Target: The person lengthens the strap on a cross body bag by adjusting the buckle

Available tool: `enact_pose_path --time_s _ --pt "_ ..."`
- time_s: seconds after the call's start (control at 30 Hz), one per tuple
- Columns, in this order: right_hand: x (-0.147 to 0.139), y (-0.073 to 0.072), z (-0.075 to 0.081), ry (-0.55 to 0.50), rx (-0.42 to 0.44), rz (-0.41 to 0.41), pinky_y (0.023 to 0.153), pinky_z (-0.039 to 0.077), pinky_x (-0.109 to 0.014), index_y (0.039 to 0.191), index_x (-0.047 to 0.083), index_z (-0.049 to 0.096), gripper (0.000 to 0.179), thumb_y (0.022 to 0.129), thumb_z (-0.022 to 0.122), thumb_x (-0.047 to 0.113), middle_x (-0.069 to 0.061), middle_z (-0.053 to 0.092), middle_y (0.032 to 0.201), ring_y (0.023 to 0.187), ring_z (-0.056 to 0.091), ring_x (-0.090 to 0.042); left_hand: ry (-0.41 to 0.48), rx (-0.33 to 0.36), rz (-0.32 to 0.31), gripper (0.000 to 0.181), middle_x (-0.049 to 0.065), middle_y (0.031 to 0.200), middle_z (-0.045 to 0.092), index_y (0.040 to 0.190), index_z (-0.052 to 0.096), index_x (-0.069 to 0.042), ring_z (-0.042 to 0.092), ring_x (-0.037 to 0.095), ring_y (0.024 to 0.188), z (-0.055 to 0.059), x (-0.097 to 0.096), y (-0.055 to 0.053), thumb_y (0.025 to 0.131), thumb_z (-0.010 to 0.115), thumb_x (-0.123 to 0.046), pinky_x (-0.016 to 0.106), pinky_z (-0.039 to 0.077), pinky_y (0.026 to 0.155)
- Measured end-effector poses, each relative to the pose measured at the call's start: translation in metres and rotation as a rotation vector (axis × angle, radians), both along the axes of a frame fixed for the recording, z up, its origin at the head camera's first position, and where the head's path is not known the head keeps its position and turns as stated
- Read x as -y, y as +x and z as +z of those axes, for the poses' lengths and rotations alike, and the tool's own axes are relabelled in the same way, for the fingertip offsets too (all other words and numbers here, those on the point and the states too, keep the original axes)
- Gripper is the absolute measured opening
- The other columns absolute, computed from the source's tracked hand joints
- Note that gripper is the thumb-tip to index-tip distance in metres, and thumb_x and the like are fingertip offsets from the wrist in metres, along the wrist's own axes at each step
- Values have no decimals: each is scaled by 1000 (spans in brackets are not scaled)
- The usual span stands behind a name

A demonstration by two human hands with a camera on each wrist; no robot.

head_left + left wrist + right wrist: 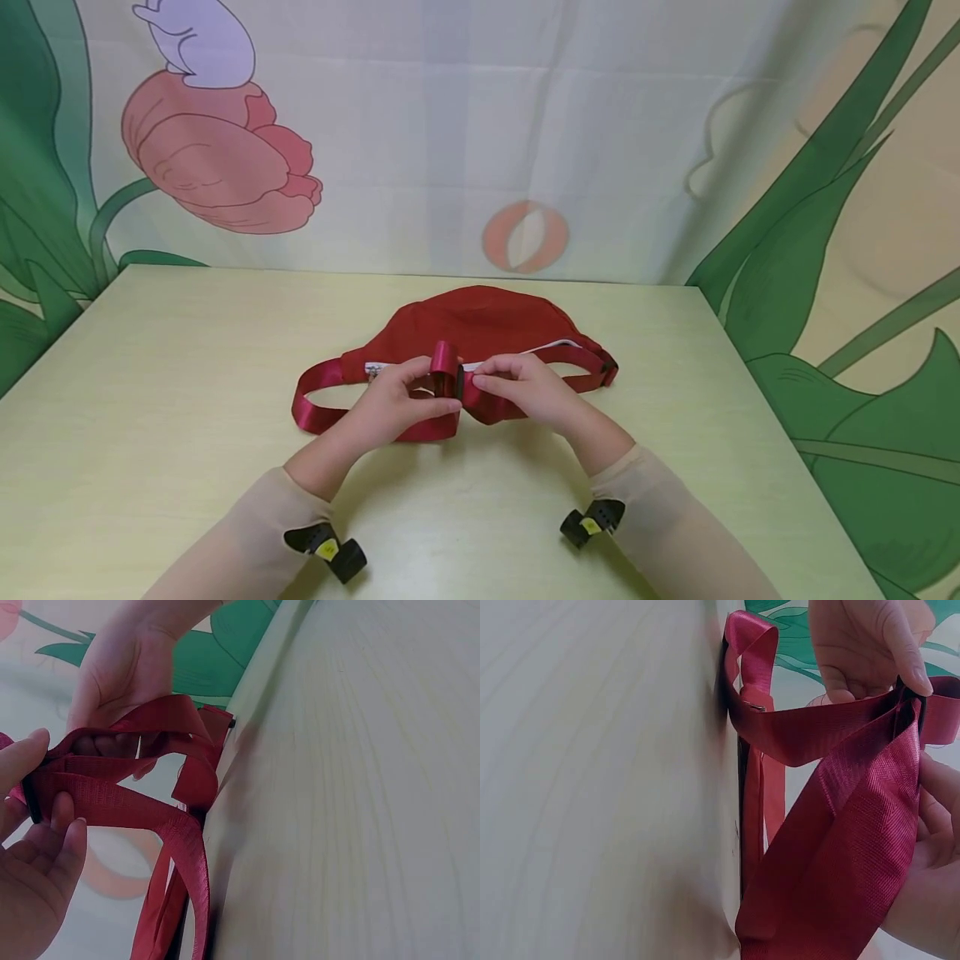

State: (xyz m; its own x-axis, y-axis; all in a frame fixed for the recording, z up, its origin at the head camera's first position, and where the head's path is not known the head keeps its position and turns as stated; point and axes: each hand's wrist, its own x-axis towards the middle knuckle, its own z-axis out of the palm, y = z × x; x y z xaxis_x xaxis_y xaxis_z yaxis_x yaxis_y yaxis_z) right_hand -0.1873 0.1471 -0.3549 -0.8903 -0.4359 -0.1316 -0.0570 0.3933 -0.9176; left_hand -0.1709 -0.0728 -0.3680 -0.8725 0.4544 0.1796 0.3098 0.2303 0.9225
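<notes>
Two narrow pinches: left fingers [437, 407] clamped on the black slider [460, 383], right fingers [504, 365] on the red strap [491, 407].

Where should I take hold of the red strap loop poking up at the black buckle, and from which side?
Probably at the top bend of the red strap loop, coming from above: it stands upright past the black buckle with its top free, while the left hand and right hand crowd the buckle's sides.

The matt cloth bag [480, 321] has a glossy strap [859, 832].
</notes>
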Motion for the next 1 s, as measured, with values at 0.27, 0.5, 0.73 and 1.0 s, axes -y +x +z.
enact_pose_path --time_s 0.27,0.5,0.73,1.0 --pt "2 0 -1 -40 55 -5 77 52 -34 109 7 66 24 91 62 21 -6 66 100 89 61 -22 31 23 -17 42 6 103 64 118 62 -7 61 22 91 -4 -3 1 79 75 -13 32 51 80" --pt "-6 -2 -2 52 -33 8 80 50 -32 109 8 64 21 91 61 20 -4 65 99 92 60 -19 34 0 32 37 2 99 64 112 63 -10 62 20 88 0 1 3 78 76 -15 34 51 79" --pt "-8 -2 -3 29 -47 11 75 51 -32 107 8 65 19 92 60 17 -4 65 97 89 59 -21 27 23 42 40 3 100 64 114 63 -10 62 21 89 0 -1 2 78 77 -17 34 51 79" --pt "-4 -2 -2 -32 11 -7 78 51 -33 108 6 65 21 91 62 18 -6 66 98 89 61 -21 40 21 15 39 6 100 66 114 63 -6 62 22 91 -4 -5 1 79 76 -15 33 51 81"
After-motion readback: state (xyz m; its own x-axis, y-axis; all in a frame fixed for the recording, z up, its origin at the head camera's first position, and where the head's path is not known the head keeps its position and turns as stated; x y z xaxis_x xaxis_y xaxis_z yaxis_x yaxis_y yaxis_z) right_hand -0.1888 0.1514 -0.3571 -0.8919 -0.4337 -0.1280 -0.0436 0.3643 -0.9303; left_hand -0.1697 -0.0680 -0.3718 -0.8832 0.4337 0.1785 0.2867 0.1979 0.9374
